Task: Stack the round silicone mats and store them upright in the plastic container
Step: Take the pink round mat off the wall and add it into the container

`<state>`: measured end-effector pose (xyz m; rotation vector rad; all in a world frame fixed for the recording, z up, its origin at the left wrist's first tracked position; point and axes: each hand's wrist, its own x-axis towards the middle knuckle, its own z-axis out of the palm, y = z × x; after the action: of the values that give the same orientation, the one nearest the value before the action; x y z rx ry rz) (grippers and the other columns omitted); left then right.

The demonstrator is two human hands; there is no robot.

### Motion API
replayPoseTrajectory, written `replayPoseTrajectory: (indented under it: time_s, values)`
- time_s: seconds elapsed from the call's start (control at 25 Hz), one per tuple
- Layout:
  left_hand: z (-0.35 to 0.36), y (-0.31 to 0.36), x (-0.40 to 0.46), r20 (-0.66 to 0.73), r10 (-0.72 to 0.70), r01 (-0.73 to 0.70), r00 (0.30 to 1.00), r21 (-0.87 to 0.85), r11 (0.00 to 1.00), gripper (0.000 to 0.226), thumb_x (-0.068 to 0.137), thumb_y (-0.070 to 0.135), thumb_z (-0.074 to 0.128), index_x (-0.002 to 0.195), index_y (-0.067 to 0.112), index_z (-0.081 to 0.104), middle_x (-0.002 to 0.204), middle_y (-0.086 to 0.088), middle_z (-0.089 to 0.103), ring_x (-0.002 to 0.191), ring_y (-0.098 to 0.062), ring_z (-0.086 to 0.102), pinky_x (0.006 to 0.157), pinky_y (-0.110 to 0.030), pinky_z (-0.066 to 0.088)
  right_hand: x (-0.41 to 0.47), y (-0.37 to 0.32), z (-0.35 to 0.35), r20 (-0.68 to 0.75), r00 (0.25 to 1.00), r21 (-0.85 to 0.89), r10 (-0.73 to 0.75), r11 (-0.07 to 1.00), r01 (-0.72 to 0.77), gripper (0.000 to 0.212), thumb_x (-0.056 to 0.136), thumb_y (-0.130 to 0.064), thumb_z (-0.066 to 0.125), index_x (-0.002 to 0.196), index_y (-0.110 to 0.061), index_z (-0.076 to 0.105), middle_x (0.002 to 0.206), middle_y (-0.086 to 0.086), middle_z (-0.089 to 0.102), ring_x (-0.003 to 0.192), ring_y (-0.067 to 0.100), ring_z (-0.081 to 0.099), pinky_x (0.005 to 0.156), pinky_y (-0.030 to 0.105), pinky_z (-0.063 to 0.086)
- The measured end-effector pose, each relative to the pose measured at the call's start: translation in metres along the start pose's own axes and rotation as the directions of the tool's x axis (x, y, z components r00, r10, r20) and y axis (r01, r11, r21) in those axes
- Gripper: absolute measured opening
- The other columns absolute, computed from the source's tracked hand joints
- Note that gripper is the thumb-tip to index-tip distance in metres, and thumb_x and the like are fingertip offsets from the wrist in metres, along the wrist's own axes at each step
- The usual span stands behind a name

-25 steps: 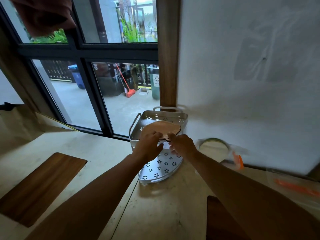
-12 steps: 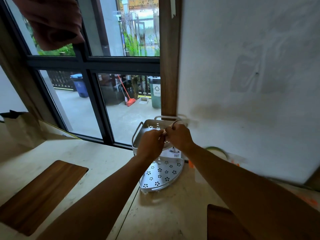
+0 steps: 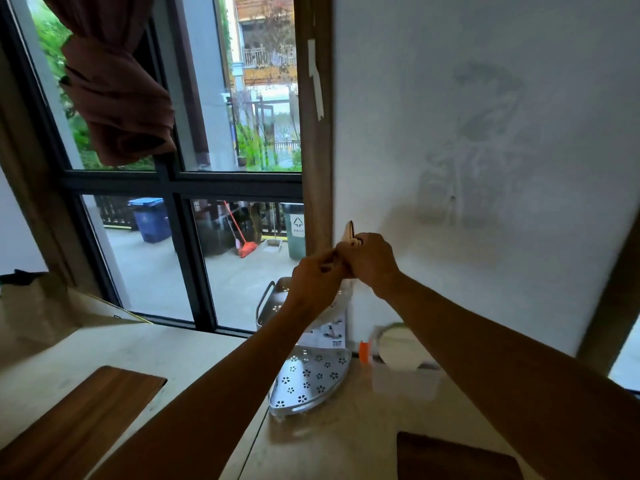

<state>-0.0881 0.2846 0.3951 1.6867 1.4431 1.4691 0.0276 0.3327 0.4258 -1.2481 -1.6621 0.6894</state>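
Gripping one edge-on mat stack (image 3: 349, 233), both hands, left (image 3: 317, 277) and right (image 3: 372, 261), pinch it above one rack (image 3: 308, 375).

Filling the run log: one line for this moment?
left hand: on mats | right hand: gripping mats edge-up | above rack | container: not reached

Signage: green bin (image 3: 295, 230) outside the window bore a white panel with a recycling-type arrow symbol, characters beneath too small to read | Label: printed card (image 3: 329, 332) on the metal rack (image 3: 308, 379) carried a barcode and small figures, possibly product text, illegible | Other readable text: none.
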Motion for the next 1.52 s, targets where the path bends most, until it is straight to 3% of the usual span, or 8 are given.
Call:
replayPoseTrajectory:
  time_s: [0.08,0.2,0.36,0.52,0.8,1.08,1.24,1.52]
  values:
    - [-0.003,0.012,0.003,0.055,-0.053,0.058,0.997,-0.098,0.994,0.022,0.094,0.020,0.058,0.113,0.021,0.069,0.109,0.000,0.074,0.095,-0.015,0.072,0.083,-0.030,0.059,-0.007,-0.007,-0.025,0.069,0.994,-0.081,-0.086,0.993,0.091,0.025,0.082,-0.023,0.070,0.062,-0.016,0.057,0.056,-0.001,0.060,0.045,0.013,0.062,0.041,0.013,0.045]
    - [-0.006,0.026,0.007,0.053,-0.048,0.044,0.997,0.074,0.996,0.042,0.088,0.008,0.066,0.129,0.013,0.056,0.130,-0.009,0.063,0.115,-0.027,0.061,0.096,-0.044,0.054,-0.018,-0.017,-0.057,0.201,0.951,-0.453,-0.234,0.839,0.302,0.032,0.082,-0.025,0.062,0.055,-0.017,0.047,0.054,-0.002,0.050,0.049,0.012,0.049,0.042,0.017,0.032]
    - [-0.010,0.029,0.002,0.055,0.078,-0.090,0.995,0.284,0.955,0.042,0.078,0.009,0.078,0.115,0.013,0.061,0.114,-0.004,0.065,0.111,-0.032,0.061,0.081,-0.025,0.051,-0.034,-0.013,-0.093,0.320,0.907,-0.597,-0.276,0.684,0.419,0.028,0.078,-0.031,0.060,0.058,-0.014,0.048,0.057,0.003,0.052,0.057,0.023,0.050,0.051,0.032,0.036]
    - [-0.010,0.035,-0.008,0.262,0.141,-0.233,0.955,0.366,0.901,0.023,0.082,0.019,0.075,0.105,0.015,0.073,0.098,-0.006,0.075,0.090,-0.024,0.070,0.080,-0.043,0.060,-0.050,-0.004,-0.121,0.283,0.906,-0.621,-0.313,0.660,0.423,0.028,0.076,-0.031,0.062,0.057,-0.013,0.051,0.053,0.002,0.052,0.054,0.022,0.049,0.048,0.033,0.034]
    - [0.013,0.045,-0.016,0.308,0.097,-0.195,0.946,0.305,0.932,0.016,0.082,0.014,0.077,0.098,0.013,0.074,0.092,-0.004,0.075,0.082,-0.015,0.071,0.069,-0.021,0.057,-0.063,0.019,-0.142,0.240,0.924,-0.566,-0.297,0.731,0.381,0.023,0.078,-0.028,0.066,0.066,-0.013,0.054,0.062,0.002,0.056,0.062,0.023,0.054,0.057,0.037,0.040]
    - [0.026,0.048,-0.020,0.363,0.191,-0.332,0.912,0.381,0.863,0.015,0.091,0.013,0.065,0.097,0.009,0.077,0.085,-0.011,0.076,0.079,-0.024,0.070,0.083,-0.043,0.058,-0.062,0.038,-0.152,0.242,0.926,-0.507,-0.288,0.777,0.374,0.030,0.093,-0.030,0.059,0.069,-0.012,0.055,0.064,0.001,0.055,0.059,0.014,0.050,0.059,0.031,0.036]
    - [0.030,0.044,-0.016,0.372,0.210,-0.355,0.904,0.380,0.854,0.019,0.095,0.013,0.059,0.101,0.010,0.077,0.088,-0.011,0.077,0.079,-0.024,0.071,0.083,-0.042,0.058,-0.060,0.048,-0.149,0.172,0.954,-0.451,-0.247,0.841,0.299,0.032,0.094,-0.034,0.056,0.064,-0.026,0.052,0.061,-0.009,0.053,0.057,0.002,0.049,0.054,0.016,0.031]
    - [0.039,0.029,-0.012,0.431,0.194,-0.392,0.881,0.438,0.809,0.025,0.100,0.016,0.050,0.105,0.010,0.074,0.094,-0.012,0.076,0.081,-0.023,0.067,0.079,-0.033,0.052,-0.057,0.065,-0.140,0.191,0.953,-0.438,-0.237,0.848,0.299,0.043,0.100,-0.043,0.041,0.068,-0.016,0.050,0.063,-0.001,0.052,0.059,0.011,0.048,0.058,0.027,0.035]
